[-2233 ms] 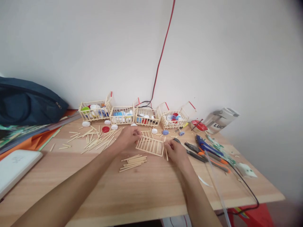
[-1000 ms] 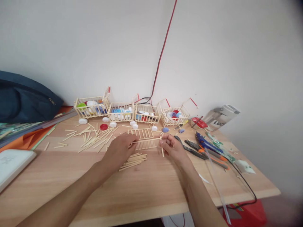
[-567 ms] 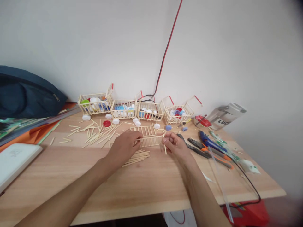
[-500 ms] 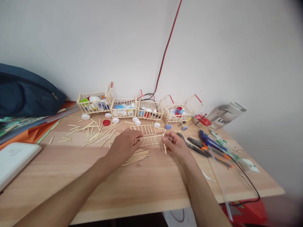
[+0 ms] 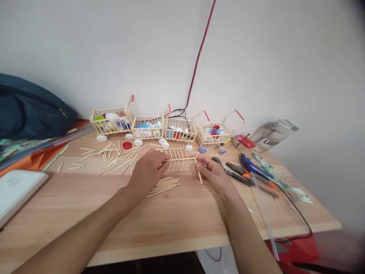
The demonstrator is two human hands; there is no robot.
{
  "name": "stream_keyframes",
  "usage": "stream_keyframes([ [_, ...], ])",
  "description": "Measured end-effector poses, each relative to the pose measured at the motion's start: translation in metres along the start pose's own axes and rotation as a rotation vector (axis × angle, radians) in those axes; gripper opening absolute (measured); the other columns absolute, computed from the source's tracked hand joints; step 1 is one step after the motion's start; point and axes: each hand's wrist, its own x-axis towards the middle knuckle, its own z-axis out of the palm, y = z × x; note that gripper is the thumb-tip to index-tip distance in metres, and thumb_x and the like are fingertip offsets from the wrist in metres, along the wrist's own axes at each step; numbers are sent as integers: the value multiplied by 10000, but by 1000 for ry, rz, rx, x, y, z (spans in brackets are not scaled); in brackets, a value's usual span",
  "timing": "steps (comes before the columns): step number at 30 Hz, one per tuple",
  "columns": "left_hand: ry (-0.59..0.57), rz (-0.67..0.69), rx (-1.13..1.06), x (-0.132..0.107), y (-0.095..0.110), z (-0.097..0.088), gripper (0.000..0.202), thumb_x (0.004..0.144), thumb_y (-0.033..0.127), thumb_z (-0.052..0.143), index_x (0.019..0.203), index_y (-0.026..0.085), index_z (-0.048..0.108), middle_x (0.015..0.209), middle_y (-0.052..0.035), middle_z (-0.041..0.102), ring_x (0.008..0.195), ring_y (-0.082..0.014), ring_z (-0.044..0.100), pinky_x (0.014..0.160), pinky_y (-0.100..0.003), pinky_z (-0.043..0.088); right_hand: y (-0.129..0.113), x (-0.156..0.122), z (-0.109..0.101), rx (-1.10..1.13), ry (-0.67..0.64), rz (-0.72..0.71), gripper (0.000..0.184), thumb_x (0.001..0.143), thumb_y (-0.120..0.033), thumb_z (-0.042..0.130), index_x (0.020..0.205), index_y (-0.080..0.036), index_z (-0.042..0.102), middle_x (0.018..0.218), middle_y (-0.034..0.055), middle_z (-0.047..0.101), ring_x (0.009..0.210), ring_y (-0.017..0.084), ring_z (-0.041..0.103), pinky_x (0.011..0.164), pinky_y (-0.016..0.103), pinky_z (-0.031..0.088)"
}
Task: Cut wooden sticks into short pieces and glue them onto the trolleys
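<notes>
A thin wooden stick (image 5: 182,159) spans the gap between my two hands. My left hand (image 5: 147,169) is closed round its left end, thumb and fingers together. At the other end, my right hand (image 5: 211,171) pinches a short wooden stick (image 5: 200,177) that slants down toward me and meets the long one; whether they are joined I cannot tell. Behind and beneath the long stick lie ladder-like frames (image 5: 179,153) of sticks, partly hidden by it and my left hand. A small pile of loose sticks (image 5: 164,187) rests just in front of my left hand.
Several small stick carts (image 5: 111,123) filled with bottle caps line the wall. Loose sticks (image 5: 114,160) and a red cap (image 5: 127,145) lie left. Pliers (image 5: 238,177), a blue glue gun (image 5: 252,167) and a cable are right. A white box (image 5: 21,194) sits far left.
The view has shifted slightly. Both hands keep their hold on the sticks, and the short stick at my right hand slants a little more.
</notes>
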Motion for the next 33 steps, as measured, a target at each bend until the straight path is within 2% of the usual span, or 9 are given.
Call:
stream_keyframes([
  [8, -18, 50, 36, -2, -4, 6, 124, 854, 186, 510, 877, 203, 631, 867, -29, 657, 887, -197, 557, 755, -305, 423, 2, 1, -2, -34, -25, -2, 446, 704, -473, 688, 1027, -182, 587, 632, -45, 523, 497, 97, 430, 445, 220, 327],
  [18, -61, 83, 42, -3, -5, 6, 118, 855, 181, 520, 890, 197, 631, 913, -37, 664, 926, -210, 560, 789, -323, 428, 3, 1, -2, -31, -13, 11, 459, 722, -465, 676, 1055, -158, 605, 633, -40, 516, 495, 83, 390, 450, 218, 287],
  [22, -47, 12, -52, -1, -5, 6, 125, 846, 180, 540, 899, 209, 649, 905, -22, 677, 898, -196, 585, 789, -310, 430, 3, 1, -1, 5, -2, 9, 466, 705, -455, 693, 1053, -156, 611, 639, -40, 533, 495, 76, 391, 447, 211, 283],
  [28, -3, -152, -313, 3, -5, 3, 100, 785, 237, 624, 854, 213, 693, 872, 7, 715, 771, -159, 610, 738, -270, 443, -2, 0, 3, 52, 10, 49, 459, 665, -451, 720, 1013, -166, 627, 624, -47, 541, 484, 73, 409, 444, 206, 280],
  [33, -52, -306, -482, 6, -11, 1, 178, 738, 313, 659, 854, 190, 715, 784, -4, 707, 695, -149, 596, 640, -253, 435, -6, -3, 2, 67, 23, 80, 493, 639, -462, 735, 1010, -158, 620, 621, -41, 548, 490, 80, 424, 459, 217, 281],
])
